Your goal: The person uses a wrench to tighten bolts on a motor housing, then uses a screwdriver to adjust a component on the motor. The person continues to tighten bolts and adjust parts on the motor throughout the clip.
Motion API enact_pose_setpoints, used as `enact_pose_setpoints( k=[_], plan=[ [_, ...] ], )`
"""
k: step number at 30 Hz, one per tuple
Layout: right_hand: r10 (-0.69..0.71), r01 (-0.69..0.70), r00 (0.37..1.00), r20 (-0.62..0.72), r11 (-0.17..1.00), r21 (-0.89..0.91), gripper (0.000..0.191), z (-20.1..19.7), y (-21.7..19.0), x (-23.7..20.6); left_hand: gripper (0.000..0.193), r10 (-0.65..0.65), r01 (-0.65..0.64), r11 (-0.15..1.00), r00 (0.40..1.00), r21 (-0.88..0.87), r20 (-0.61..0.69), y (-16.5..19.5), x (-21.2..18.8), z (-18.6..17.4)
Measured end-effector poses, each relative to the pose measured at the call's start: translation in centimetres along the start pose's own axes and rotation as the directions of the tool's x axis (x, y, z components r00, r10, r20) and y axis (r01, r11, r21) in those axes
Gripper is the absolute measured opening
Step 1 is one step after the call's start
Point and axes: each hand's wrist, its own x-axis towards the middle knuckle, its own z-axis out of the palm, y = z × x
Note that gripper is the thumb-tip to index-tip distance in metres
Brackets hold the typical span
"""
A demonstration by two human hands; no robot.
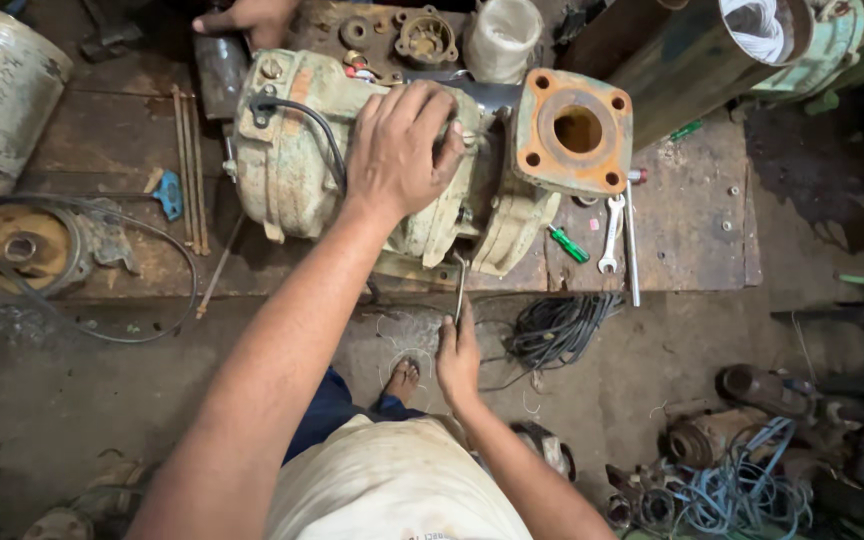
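Left hand (pixel 402 150) spread flat atop green pump motor (pixel 352 160), right hand (pixel 458 355) low — seemingly pinching a thin metal tool (pixel 460 290)

No packages, labels, signs or screens can be made out: the view holds only bare metal parts, tools and cables on a wooden bench and a dirty floor.

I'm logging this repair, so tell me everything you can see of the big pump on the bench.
The pump is a worn, pale green cast-metal unit lying on its side on the wooden bench. A rusty orange square flange with bolt holes faces up. A black cable loops over it. The left hand presses on its middle.
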Motion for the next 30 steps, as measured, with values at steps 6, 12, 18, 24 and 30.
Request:
enact_pose_setpoints(
  k=[6,12,18,24,30],
  plan=[
    [0.054,-0.052,0.998,0.025,0.995,-0.08,0.057,-0.4,-1.4,1.5,0.027,0.043,-0.041,0.999,0.995,0.029,-0.088,0.3,-0.2,-0.2],
    [-0.304,0.297,0.953,-0.005,0.935,-0.191,0.06,0.7,-0.7,2.6,0.031,-0.006,0.006,1.0,1.0,0.013,-0.022,-0.1,-0.4,0.5],
    [-0.084,0.115,0.986,0.142,0.967,-0.226,0.052,1.4,-1.3,2.6,0.034,0.044,-0.038,0.997,0.996,0.07,-0.082,-0.4,0.0,1.1],
    [0.012,-0.026,0.985,0.17,0.996,0.081,0.054,1.2,-0.9,1.2,0.035,0.023,-0.02,0.999,0.994,0.035,-0.104,-0.5,-0.6,1.5],
    [0.103,-0.135,0.964,0.247,0.984,0.115,0.039,2.0,0.5,0.2,0.044,0.042,-0.041,0.999,0.998,0.013,-0.043,-0.8,-0.3,2.8]
  ],
)
